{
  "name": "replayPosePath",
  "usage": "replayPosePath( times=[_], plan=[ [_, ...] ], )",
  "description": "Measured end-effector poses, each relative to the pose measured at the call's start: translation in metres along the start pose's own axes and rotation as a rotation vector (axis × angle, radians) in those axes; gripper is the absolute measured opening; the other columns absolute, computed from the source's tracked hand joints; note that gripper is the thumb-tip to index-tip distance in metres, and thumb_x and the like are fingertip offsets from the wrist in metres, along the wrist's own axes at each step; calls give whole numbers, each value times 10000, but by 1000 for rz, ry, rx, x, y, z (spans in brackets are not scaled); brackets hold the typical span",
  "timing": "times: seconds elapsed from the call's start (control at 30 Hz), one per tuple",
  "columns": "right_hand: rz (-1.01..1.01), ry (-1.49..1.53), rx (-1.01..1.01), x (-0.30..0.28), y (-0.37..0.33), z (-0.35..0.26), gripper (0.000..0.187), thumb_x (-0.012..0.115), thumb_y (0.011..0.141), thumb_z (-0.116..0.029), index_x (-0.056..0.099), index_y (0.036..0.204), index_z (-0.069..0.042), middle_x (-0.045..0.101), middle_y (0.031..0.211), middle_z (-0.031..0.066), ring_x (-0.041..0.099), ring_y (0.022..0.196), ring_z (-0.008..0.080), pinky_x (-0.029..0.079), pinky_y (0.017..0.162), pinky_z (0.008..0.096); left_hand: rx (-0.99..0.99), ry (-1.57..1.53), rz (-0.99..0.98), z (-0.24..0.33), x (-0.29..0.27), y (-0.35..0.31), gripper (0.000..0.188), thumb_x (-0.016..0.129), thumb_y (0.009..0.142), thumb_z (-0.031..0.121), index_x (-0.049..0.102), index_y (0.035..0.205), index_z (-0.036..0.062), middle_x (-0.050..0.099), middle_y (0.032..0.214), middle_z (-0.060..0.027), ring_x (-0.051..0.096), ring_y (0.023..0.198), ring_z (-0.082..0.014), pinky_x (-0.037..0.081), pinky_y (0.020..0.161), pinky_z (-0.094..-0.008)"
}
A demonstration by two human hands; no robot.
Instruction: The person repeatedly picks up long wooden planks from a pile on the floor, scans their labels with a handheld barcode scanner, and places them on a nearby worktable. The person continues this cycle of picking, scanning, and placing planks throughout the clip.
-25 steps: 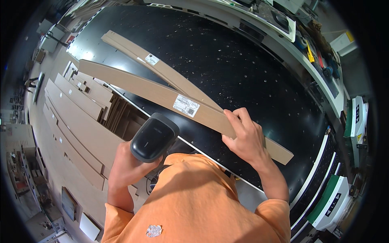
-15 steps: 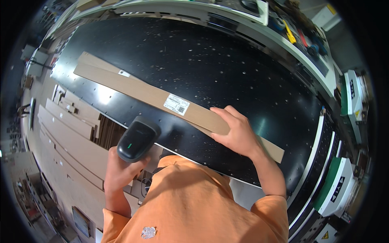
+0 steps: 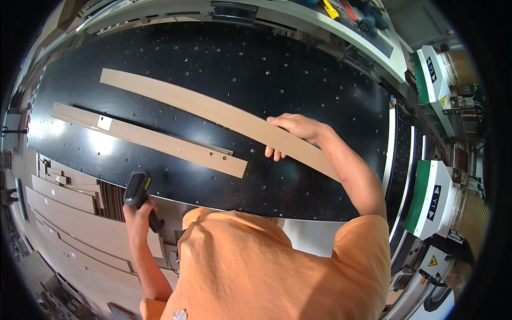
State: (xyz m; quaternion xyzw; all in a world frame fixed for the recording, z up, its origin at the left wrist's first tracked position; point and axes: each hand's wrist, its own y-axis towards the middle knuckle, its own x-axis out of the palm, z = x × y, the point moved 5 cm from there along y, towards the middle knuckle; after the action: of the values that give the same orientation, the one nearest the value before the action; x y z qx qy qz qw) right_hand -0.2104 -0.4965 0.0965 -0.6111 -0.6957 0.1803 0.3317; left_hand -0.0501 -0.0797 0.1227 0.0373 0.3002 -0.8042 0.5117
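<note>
My left hand point(image 3: 138, 210) is closed round the handle of a black barcode scanner point(image 3: 137, 186), just off the table's near edge. My right hand point(image 3: 298, 130) grips a long light-brown board strip point(image 3: 213, 112), thumb on top and fingertips showing below its near edge. The strip slants across the black table point(image 3: 298, 74), and its right end passes behind my forearm. Nearer to me on the table lies another long wooden strip point(image 3: 160, 144), with two holes near its right end and a white label point(image 3: 104, 123) toward its left. Part of a further strip shows beneath it.
Stacked brown panels point(image 3: 80, 213) stand at the left below the table. Along the right side are white-and-green machine units point(image 3: 426, 197) and a pale rail point(image 3: 391, 141). A shelf at the back right holds several tools, one a yellow-handled tool point(image 3: 329, 8).
My right hand has lifted the labelled strip off the others and moved it away from me; its label no longer shows. The scanner has swung left and turned. The strips underneath are now exposed.
</note>
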Motion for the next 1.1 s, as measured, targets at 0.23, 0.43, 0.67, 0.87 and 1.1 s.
replayPosePath(
  times=[0.23, 0.43, 0.67, 0.87, 1.1],
  plan=[
    [43, -36, 14, -4, 13, 7, 547, 310, 1106, -409, 623, 1182, 33, 730, 892, 144, 701, 686, 192, 569, 650, 332, -42, -319, 44, -38, -3, 42, 223, 650, 837, 97, 643, 1006, -49, 633, 842, -76, 620, 675, -151, 494, 617, -275],
    [122, -98, -5, -11, 5, -2, 547, 352, 1097, -436, 639, 1180, 22, 721, 862, 108, 681, 664, 161, 555, 637, 317, -46, -455, 19, -76, -4, 77, 343, 672, 863, 235, 651, 1060, -45, 653, 855, -87, 627, 694, -149, 491, 574, -280],
    [887, -1138, -312, -79, -47, -20, 500, 658, 956, -428, 620, 1242, -20, 622, 1128, 163, 598, 1052, 330, 481, 927, 446, 90, -638, -42, -114, -7, 99, 344, 631, 899, 166, 598, 1177, -32, 655, 934, -94, 589, 654, -145, 517, 600, -297],
    [1141, -1481, -383, -150, -68, 1, 479, 740, 874, -357, 612, 1211, -41, 596, 1174, 119, 542, 1123, 296, 430, 950, 417, 91, -582, -79, -128, -16, 110, 321, 620, 903, 167, 588, 1164, -18, 657, 963, -92, 580, 649, -134, 485, 592, -280],
    [1336, -1416, -191, -236, -96, 22, 489, 699, 900, -272, 598, 1317, -36, 606, 1337, 109, 520, 1245, 302, 411, 1033, 433, 116, -561, -25, -112, -7, 103, 301, 635, 910, 283, 646, 998, -4, 585, 653, -31, 560, 604, -118, 431, 538, -255]
  ],
)
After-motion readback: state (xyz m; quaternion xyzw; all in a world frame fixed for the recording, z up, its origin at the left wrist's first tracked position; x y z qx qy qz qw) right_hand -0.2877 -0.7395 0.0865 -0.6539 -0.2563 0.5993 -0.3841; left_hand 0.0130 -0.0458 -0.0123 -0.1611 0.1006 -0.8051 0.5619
